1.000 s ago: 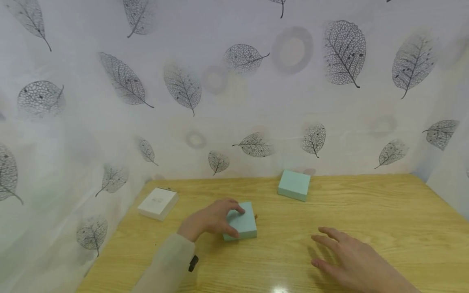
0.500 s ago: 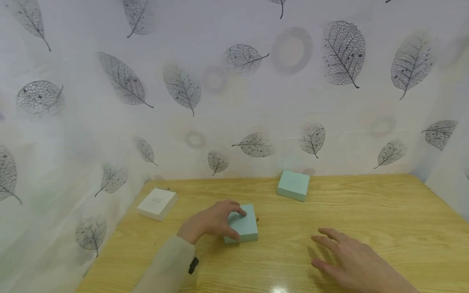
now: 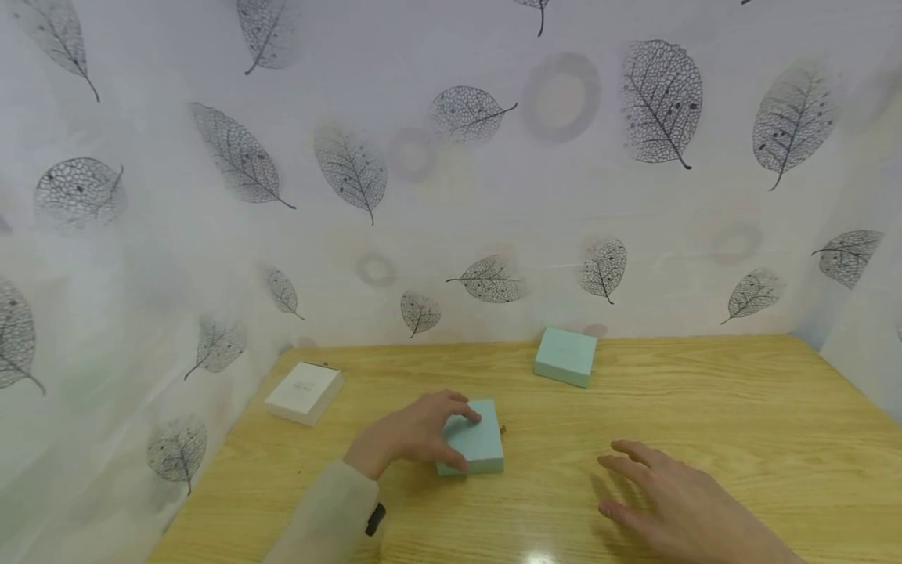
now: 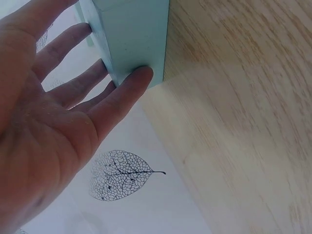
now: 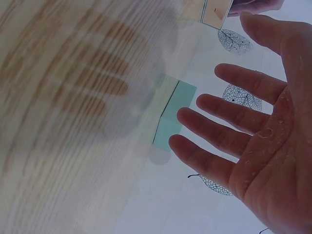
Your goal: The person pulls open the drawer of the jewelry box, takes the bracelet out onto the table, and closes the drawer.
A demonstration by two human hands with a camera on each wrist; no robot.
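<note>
Mint-green boxes (image 3: 566,355), two, one white box (image 3: 304,388), left hand (image 3: 412,432) grasping the nearer mint-green box (image 3: 486,443), right hand (image 3: 675,495) with relaxed grip

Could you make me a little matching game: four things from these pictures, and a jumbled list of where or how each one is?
1. White box
2. Nearer mint box
3. Farther mint box
4. Right grip

A. Rightmost box, by the back edge of the table
B. Holding nothing
C. Near the table's left edge
D. Grasped by the left grip

Pairs: 1-C, 2-D, 3-A, 4-B
</note>
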